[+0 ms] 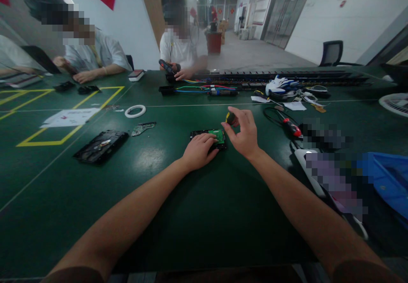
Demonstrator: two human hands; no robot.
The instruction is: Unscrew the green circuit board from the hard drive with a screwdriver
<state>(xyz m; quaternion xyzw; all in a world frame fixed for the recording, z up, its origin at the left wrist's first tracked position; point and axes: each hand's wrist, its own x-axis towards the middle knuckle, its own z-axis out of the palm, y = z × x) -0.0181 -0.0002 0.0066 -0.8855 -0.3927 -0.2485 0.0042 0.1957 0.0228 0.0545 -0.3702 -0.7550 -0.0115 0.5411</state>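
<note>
A small black device with a green circuit board (218,136) lies on the green table (153,198) in front of me. My left hand (199,150) rests on its near left side, fingers curled down over it. My right hand (244,133) is just right of the device, fingers pinched round the black and yellow handle of a screwdriver (230,117) held upright over the board.
A black casing (101,146) and a loose board (143,128) lie to the left, with a white tape ring (135,111) behind. A red-handled tool (291,127) and cable lie to the right, a blue tray (389,181) at far right. Two people sit across the table.
</note>
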